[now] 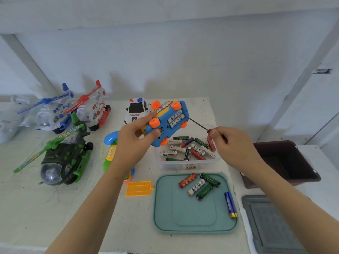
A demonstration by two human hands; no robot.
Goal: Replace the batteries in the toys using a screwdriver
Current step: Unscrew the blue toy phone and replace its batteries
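Dark brown bin sat right of the teal lid, farther back. Grey lid lay just right of it, nearer the camera.

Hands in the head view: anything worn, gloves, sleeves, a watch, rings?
Nothing worn shows. The left hand and right hand are ungloved, and the left forearm and right forearm are bare to the picture's lower edge: no sleeves, watch or bracelet. No rings on the fingers in view.

The white surface carries a blue helicopter, red helicopter and green helicopter at left, a police car at the back, a toy phone, an orange cover just beside a teal lid, and a clear box behind it.
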